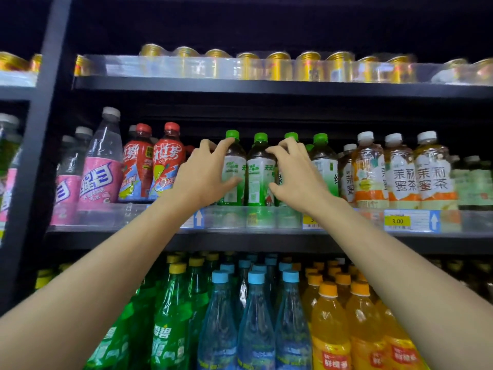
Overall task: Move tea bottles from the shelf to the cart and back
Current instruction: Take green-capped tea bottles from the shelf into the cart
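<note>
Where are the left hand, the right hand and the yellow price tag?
left hand [202,177]: head view, back of the hand.
right hand [296,174]: head view, back of the hand.
price tag [397,221]: head view, its yellow field.

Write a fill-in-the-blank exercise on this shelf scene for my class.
The left hand grips a tea bottle with a ___ cap.
The gold cans stand on the ___ shelf.
The yellow price tag reads ___.
Missing words: green; top; 3.00
</note>
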